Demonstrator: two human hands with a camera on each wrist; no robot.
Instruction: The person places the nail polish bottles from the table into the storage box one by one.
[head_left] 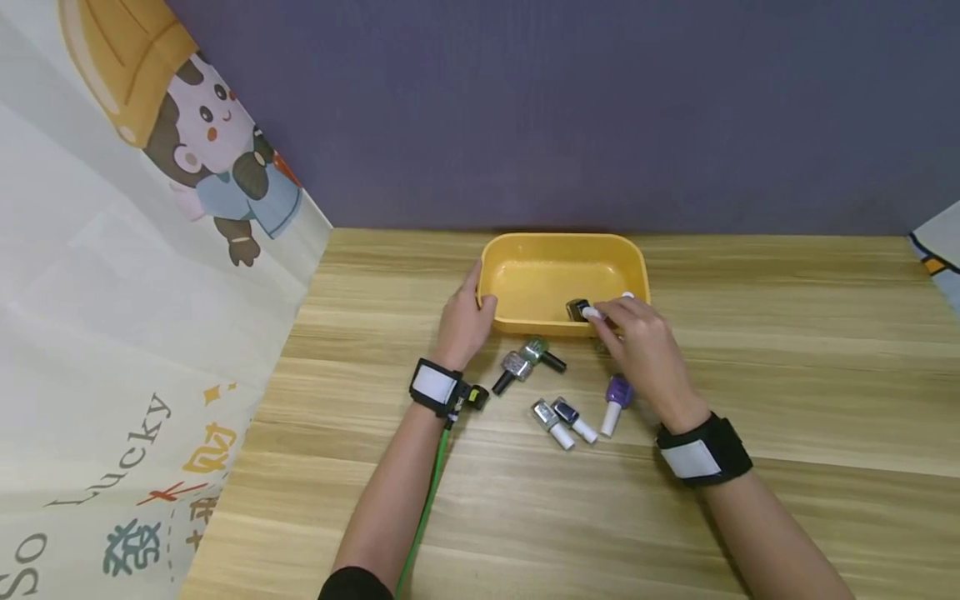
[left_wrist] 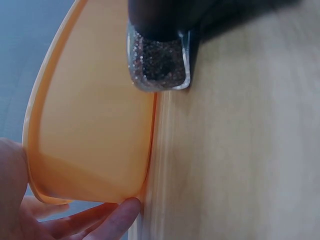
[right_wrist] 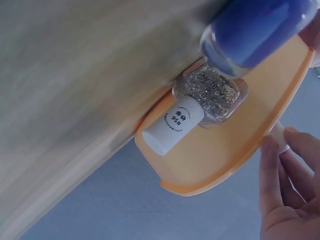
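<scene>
One nail-polish bottle lies pinched at its white cap between the fingertips of the right hand, just over the near rim of the yellow tray. Its long axis runs roughly left to right, dark glass body pointing left, cap toward the fingers. Judged small, light and rigid, with smooth, breakable glass; the cap offers the surest hold. The left hand, fingers relaxed, rests against the tray's left wall. Five more bottles lie on the wooden table, near the tray's front.
</scene>
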